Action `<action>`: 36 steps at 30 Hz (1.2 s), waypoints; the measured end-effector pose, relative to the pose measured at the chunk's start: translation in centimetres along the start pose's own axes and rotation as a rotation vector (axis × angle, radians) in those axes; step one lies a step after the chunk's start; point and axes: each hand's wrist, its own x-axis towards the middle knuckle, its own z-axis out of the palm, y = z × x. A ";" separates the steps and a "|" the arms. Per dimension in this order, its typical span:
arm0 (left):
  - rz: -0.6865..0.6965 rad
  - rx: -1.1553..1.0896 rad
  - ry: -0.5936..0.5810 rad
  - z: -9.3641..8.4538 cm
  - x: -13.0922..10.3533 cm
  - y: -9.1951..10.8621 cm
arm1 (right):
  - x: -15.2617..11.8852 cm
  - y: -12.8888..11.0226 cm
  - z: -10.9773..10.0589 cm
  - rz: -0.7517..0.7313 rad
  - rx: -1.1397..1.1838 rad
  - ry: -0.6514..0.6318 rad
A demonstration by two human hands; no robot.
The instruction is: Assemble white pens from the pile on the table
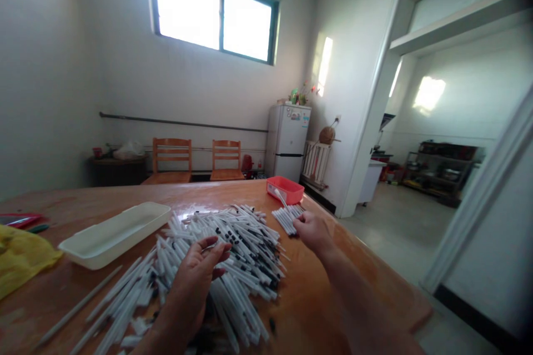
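Note:
A large heap of white pen barrels [245,277], many with black ends, is spread over the wooden table [316,299]. My left hand [200,266] hovers over the middle of the heap, palm turned inward. Its fingers are loosely curled and apart from the thumb, and I see nothing held. My right hand [312,230] is closed in a pinch at the right of the heap. From its fingertips a white pen [283,202] slants up toward the red basket. Beneath this hand lies a neat row of white pens [283,220], side by side; its right end is partly hidden.
The red plastic basket [287,189] stands at the table's far edge. To the left are a long cream tray [116,236], a thin stick [79,308] and a yellow cloth or bag [23,260]. Two wooden chairs [172,158] and a fridge [289,141] stand beyond.

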 end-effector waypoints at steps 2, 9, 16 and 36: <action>0.001 0.011 0.017 -0.2 0.2 -0.1 | 1.0 1.6 0.6 0.059 -0.054 0.017; 0.003 0.040 0.028 -0.5 0.6 -0.4 | 1.6 5.0 3.2 0.170 -0.177 0.008; -0.016 0.032 0.042 -0.2 0.6 -0.1 | 2.3 5.8 3.8 0.201 -0.221 -0.010; -0.007 0.063 0.031 -0.5 0.4 -0.1 | 0.8 4.5 3.7 0.081 -0.080 0.070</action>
